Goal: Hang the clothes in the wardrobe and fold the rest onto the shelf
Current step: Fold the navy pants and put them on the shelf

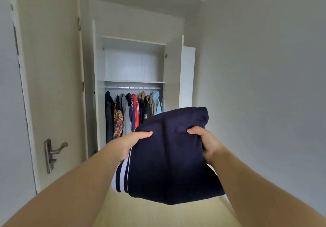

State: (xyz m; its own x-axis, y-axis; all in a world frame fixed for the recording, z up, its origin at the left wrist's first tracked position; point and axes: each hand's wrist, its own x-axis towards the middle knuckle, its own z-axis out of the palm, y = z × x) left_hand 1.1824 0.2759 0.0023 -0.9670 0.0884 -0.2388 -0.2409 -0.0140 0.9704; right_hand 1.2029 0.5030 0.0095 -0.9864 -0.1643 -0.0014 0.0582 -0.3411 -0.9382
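A folded navy garment (169, 156) with white stripes along its left edge is held up in front of me. My left hand (131, 143) grips its left side, thumb on top. My right hand (206, 142) grips its right side, thumb on top as well. Ahead stands the open white wardrobe (98, 67). Its upper shelf (135, 82) is bare. Below it a metal rail (132, 87) carries several hanging jackets (130, 113), dark, patterned, grey, red, tan and light blue. The garment hides the lower right of the wardrobe.
A white room door (51, 85) with a metal lever handle (54, 151) stands on the left. The wardrobe's right door (187, 76) is swung open. A plain white wall fills the right. Pale wooden floor (158, 214) lies below my arms.
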